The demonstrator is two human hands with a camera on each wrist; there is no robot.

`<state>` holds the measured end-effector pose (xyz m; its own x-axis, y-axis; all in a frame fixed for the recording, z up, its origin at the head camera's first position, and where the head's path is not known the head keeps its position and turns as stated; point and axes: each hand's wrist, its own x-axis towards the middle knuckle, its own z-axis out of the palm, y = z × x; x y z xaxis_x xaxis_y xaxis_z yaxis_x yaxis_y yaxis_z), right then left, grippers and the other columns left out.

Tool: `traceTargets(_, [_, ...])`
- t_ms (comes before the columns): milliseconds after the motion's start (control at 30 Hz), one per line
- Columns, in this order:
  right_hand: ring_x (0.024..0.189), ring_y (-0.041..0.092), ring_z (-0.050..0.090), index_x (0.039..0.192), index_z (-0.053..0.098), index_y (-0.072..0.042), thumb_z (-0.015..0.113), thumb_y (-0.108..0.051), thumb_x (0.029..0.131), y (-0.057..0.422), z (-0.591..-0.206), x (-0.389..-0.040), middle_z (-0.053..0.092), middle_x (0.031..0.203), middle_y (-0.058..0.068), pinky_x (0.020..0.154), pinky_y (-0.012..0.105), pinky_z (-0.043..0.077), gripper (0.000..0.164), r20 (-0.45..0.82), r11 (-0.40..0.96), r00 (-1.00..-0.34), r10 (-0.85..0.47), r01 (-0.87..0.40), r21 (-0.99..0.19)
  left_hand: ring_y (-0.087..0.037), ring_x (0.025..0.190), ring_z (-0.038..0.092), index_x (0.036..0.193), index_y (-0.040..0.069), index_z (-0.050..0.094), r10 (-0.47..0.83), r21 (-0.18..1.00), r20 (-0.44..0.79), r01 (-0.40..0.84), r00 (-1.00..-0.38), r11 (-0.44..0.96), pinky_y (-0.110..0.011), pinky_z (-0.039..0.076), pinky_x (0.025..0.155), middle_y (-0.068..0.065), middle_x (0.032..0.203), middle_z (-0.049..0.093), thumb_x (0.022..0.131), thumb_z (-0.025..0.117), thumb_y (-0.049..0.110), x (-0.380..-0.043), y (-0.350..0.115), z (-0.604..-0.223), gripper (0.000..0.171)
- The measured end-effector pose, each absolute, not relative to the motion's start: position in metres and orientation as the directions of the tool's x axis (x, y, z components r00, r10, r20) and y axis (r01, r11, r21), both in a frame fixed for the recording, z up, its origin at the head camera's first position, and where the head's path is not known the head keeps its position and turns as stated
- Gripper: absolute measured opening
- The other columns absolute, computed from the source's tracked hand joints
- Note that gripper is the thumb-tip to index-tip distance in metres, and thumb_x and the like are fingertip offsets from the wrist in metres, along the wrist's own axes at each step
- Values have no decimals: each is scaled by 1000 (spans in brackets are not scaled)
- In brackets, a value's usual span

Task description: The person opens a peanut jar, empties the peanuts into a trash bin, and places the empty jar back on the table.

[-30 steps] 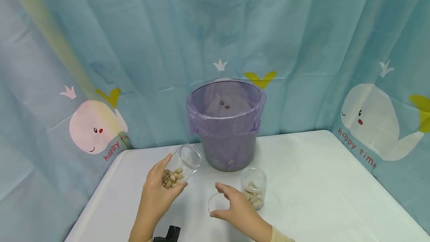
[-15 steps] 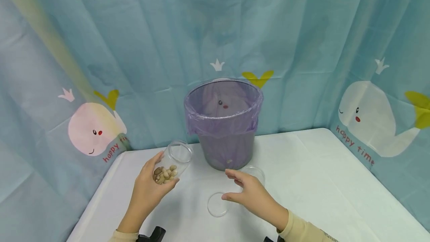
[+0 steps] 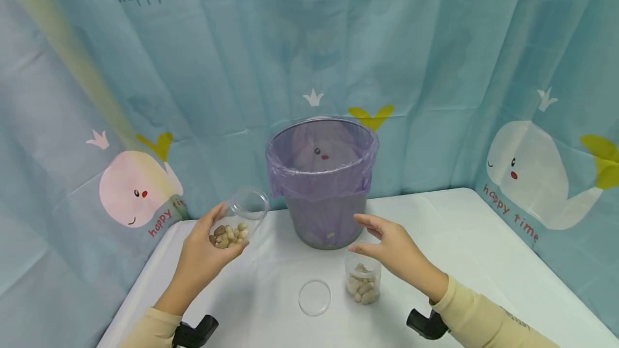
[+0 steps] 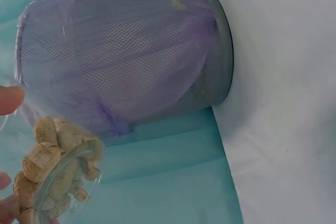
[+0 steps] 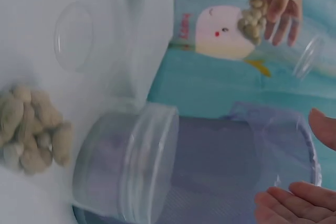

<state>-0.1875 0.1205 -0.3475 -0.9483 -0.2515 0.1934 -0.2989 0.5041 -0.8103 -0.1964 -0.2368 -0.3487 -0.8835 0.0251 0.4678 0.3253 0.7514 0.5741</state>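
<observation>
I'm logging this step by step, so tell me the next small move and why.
Probably lower the right hand to the standing jar and grip it: that hand appears empty, its thumb apart from its fingers, close to the jar's top, while the left hand holds the tilted jar.

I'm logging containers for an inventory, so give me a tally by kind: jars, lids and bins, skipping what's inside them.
Clear jars (one in the left hand, one upright on the table): 2
Clear round lid lying on the table: 1
Purple-lined bin: 1
Total: 4
</observation>
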Motion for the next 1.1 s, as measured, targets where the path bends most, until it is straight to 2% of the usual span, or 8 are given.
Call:
traceTargets(200, [133, 40, 53, 142, 51, 2, 76, -31, 88, 134, -336, -195, 55, 143, 21, 108, 44, 49, 68, 206, 529, -951, -231, -301, -794, -37, 123, 57, 149, 3, 39, 56, 542, 483, 348, -874, 765, -53, 56, 91, -19, 142, 55, 78, 85, 21, -202, -238, -337, 87])
traceTargets(467, [128, 39, 57, 143, 49, 2, 74, -34, 89, 150, -322, -203, 56, 142, 23, 103, 43, 53, 69, 272, 583, -942, -199, -337, -740, -37, 125, 57, 148, 6, 42, 88, 510, 519, 391, -850, 766, -55, 56, 92, -18, 142, 55, 77, 86, 21, -210, -238, -323, 85])
traceTargets(800, [133, 42, 52, 146, 46, -1, 63, -49, 94, 166, -308, -222, 52, 147, 20, 108, 56, 48, 73, 234, 636, -958, -163, -284, -718, -39, 124, 55, 150, 10, 42, 110, 492, 532, 412, -840, 767, -56, 55, 90, -18, 143, 55, 77, 85, 22, -220, -235, -300, 86])
traceTargets(1100, [136, 40, 50, 148, 42, 1, 60, -46, 97, 171, -288, -249, 50, 147, 23, 111, 56, 45, 72, 261, 629, -956, -130, -283, -724, -39, 127, 52, 153, 11, 38, 140, 489, 526, 432, -839, 758, -57, 53, 93, -20, 145, 52, 79, 84, 19, -232, -231, -280, 87])
